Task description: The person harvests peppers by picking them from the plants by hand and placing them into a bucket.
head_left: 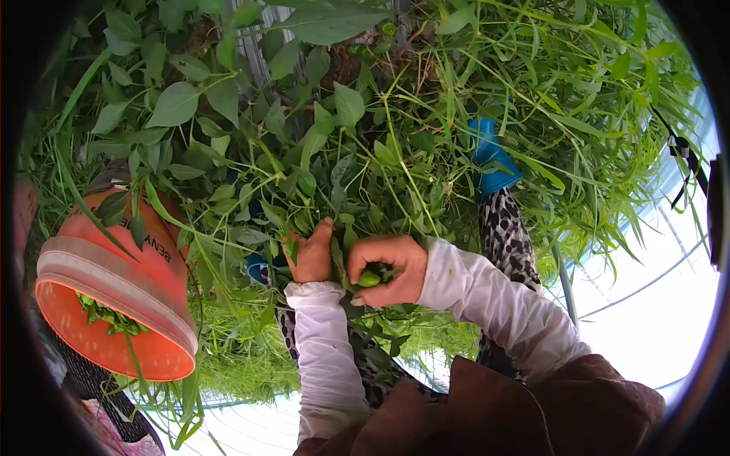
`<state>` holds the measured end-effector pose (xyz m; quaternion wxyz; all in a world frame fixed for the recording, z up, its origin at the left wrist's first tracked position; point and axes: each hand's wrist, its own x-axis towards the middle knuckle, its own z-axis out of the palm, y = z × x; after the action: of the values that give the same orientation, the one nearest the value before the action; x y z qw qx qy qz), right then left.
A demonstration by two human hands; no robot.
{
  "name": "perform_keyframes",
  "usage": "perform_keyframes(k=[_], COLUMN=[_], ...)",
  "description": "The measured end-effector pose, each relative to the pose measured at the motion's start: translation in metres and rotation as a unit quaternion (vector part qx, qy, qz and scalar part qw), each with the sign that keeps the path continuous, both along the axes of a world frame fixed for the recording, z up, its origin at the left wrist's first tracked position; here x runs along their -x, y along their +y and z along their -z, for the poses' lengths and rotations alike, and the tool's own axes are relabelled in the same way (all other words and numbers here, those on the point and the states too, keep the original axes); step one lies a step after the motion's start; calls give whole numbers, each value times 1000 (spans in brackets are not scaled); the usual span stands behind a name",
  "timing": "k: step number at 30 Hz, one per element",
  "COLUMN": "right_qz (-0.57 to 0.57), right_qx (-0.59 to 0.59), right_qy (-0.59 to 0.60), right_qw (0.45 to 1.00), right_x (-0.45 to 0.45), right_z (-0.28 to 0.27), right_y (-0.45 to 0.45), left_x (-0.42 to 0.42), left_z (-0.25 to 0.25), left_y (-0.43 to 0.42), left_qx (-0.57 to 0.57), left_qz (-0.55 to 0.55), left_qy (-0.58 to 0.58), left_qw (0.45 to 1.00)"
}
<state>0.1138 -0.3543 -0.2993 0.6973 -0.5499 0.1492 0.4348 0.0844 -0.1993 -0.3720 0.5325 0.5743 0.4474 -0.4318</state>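
My right hand curls its fingers and thumb around a small green pepper, whose rounded side shows between them. Close beside it, my left hand is closed among the leaves with the thumb up; foliage hides part of its fingers, and what they grip cannot be made out. Leafy pepper plants surround both hands. On the left, an orange-red bucket appears tilted, its mouth toward me, with several green peppers inside.
Tall grass grows thickly on the right. A blue boot and leopard-print trouser leg show among the plants. Pink patterned cloth and dark mesh lie at the lower left edge. Pale greenhouse sheeting spans the right side.
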Motion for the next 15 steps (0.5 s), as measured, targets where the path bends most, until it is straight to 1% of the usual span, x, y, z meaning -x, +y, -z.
perform_keyframes(k=[1,2,4,5,6,7,8,9,10,11,12,13,14,15], right_qz=[-4,-20,21,53,127,201,127,52,45,37,-41,-82,-56,-21], right_qx=[-22,-30,5,-2,-17,-29,-61,-122,-183,-246,-164,-25,109,116], right_qy=[17,18,25,14,14,15,-56,-88,-100,-108,-156,-224,-270,-272], right_qw=[1000,999,999,999,992,979,988,987,977,963,973,971,955,955], right_x=[-6,-13,-27,-36,-50,-64,-74,-95,-99,-104,-92,-91,-92,-96], right_z=[-6,-10,-20,-24,-31,-37,-35,-41,-46,-52,-60,-66,-66,-59], right_y=[-4,-9,-13,-15,-4,11,22,42,75,108,140,155,163,148], left_x=[-12,1,-12,-11,-4,16,36,18,4,-10,-1,7,8,8], left_z=[-11,-5,-12,-8,3,5,9,-3,-11,-19,-13,-8,-8,-8], left_y=[-7,-6,-9,-18,-28,-14,0,-11,-12,-14,-10,-7,-8,-9], left_qx=[-25,-30,-28,-34,-151,28,180,67,29,-32,-49,-69,-76,-83], left_qz=[-11,3,-44,-46,-16,-315,-571,-407,-227,-45,11,65,46,28], left_qy=[-34,-93,-23,-28,82,49,92,31,-15,-58,-97,-135,-138,-140], left_qw=[999,995,998,998,985,948,795,911,973,997,994,986,986,986])
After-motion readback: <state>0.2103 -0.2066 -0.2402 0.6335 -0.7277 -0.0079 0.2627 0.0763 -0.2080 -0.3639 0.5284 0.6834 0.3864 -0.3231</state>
